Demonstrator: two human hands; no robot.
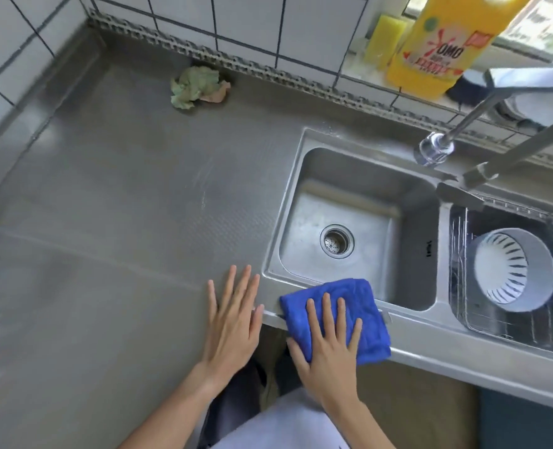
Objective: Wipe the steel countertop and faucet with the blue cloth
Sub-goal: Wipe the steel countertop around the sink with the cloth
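You had one readable label: "OMO" in red, appearing mirrored, on the tall yellow plastic detergent bottle (pixel 443 43) on the sill. Smaller print below was illegible.

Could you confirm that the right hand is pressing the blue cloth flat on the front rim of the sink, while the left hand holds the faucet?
Not quite. The head view shows the left hand lying flat and open on the steel countertop beside the cloth, not on the faucet, which nobody touches. The rest is right: the right hand presses the blue cloth flat on the sink's front rim.
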